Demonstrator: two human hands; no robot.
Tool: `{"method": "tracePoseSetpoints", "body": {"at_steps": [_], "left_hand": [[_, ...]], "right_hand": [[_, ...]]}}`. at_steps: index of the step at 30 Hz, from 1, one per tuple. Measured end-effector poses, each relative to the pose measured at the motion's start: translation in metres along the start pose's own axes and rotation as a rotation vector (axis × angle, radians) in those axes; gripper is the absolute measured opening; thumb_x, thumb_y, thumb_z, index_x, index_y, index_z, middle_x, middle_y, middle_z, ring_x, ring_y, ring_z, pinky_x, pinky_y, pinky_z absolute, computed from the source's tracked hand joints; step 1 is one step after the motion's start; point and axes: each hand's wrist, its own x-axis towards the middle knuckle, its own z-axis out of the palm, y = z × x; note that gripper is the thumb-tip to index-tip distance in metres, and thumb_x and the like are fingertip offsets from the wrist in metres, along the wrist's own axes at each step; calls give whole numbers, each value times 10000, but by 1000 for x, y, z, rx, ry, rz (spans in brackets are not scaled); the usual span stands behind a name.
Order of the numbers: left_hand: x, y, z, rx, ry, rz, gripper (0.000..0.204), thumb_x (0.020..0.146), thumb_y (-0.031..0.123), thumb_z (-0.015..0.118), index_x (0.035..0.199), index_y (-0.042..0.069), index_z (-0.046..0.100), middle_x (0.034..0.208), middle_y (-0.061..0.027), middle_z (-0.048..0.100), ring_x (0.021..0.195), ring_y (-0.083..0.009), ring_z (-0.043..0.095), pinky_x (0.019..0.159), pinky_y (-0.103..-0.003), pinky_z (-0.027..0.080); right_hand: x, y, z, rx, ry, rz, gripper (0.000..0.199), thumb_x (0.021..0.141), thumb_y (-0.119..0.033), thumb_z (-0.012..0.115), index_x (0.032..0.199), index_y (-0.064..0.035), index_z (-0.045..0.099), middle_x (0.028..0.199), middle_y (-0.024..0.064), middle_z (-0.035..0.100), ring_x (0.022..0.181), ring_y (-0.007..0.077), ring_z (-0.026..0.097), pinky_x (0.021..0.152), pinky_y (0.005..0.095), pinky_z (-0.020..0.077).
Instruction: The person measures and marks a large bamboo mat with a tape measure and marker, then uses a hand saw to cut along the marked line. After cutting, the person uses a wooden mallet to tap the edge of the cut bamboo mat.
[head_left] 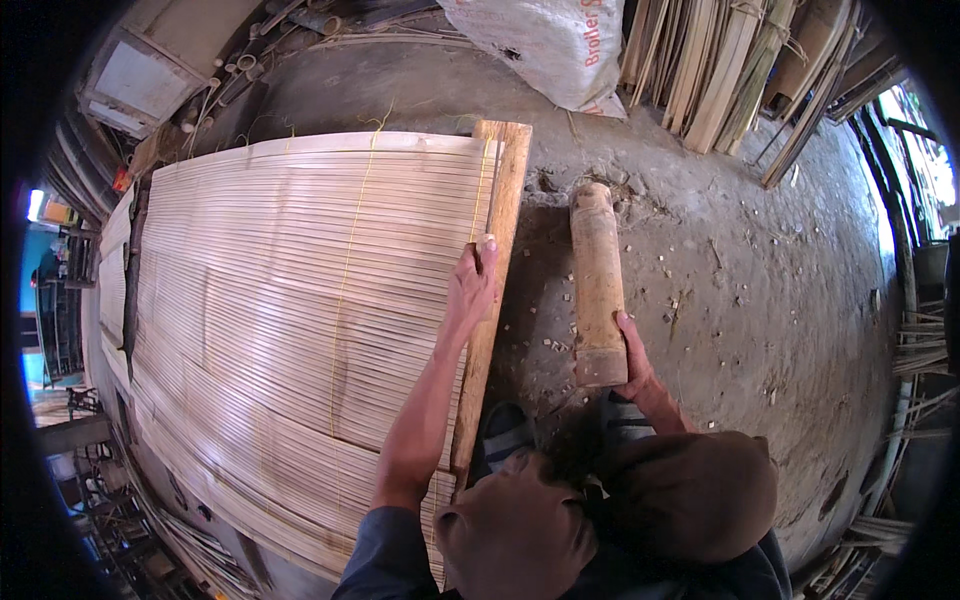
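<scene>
While our left hand (472,285) pinches a thin blade (491,215) upright at the mat (290,300) edge over the plank (490,300), our right hand (632,350) wraps the log mallet (597,285) on the floor (760,250); trimming, we judge, needs a lifted strike.

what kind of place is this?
Probably a small bamboo-craft workshop. A wide mat of thin bamboo slats lies on a bare dirt floor strewn with small offcuts, and bundles of split strips lean at the far side. The left hand rests on a wooden plank; the right hand grips a thick wooden log.
</scene>
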Motion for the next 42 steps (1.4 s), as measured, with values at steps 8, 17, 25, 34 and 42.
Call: {"method": "tracePoseSetpoints", "body": {"at_steps": [8, 17, 25, 34, 42], "left_hand": [[10, -15, 4, 30, -9, 7, 609, 996, 539, 464, 1048, -65, 518, 654, -128, 552, 493, -201, 584, 473, -346, 475], [12, -13, 6, 96, -8, -13, 615, 996, 544, 457, 1084, -62, 516, 670, -139, 568, 507, -214, 607, 473, -358, 490], [16, -8, 6, 227, 0, -41, 536, 1017, 494, 439, 1038, -38, 500, 688, -186, 600, 520, -273, 638, 485, -400, 503], [18, 9, -6, 248, -19, -104, 522, 1026, 456, 439, 1010, -63, 501, 649, -197, 602, 512, -280, 644, 490, -411, 516], [15, 23, -8, 337, -23, -92, 571, 1024, 465, 427, 1019, -96, 532, 711, -225, 627, 519, -291, 650, 498, -420, 519]], "right_hand": [[5, 4, -8, -55, 15, -26, 761, 888, -664, 538, 1304, -27, 506, 1085, 153, 651, 928, 293, 675, 803, 454, 564], [1, 5, -4, -134, 68, -19, 785, 882, -663, 556, 1335, -26, 478, 1103, 146, 639, 979, 270, 656, 839, 423, 545], [-3, 2, -9, -153, 44, -80, 774, 924, -507, 611, 1469, -38, 326, 1299, 145, 546, 1135, 274, 583, 938, 451, 504], [-31, -119, 113, -1074, 5, -949, 1042, 768, -365, 779, 1545, -16, 179, 1452, 198, 436, 1313, 284, 469, 1067, 430, 428], [-1, -199, 231, -862, -8, -1735, 1116, 703, -360, 835, 1544, -84, 155, 1359, 224, 490, 1210, 315, 552, 939, 465, 520]]}}
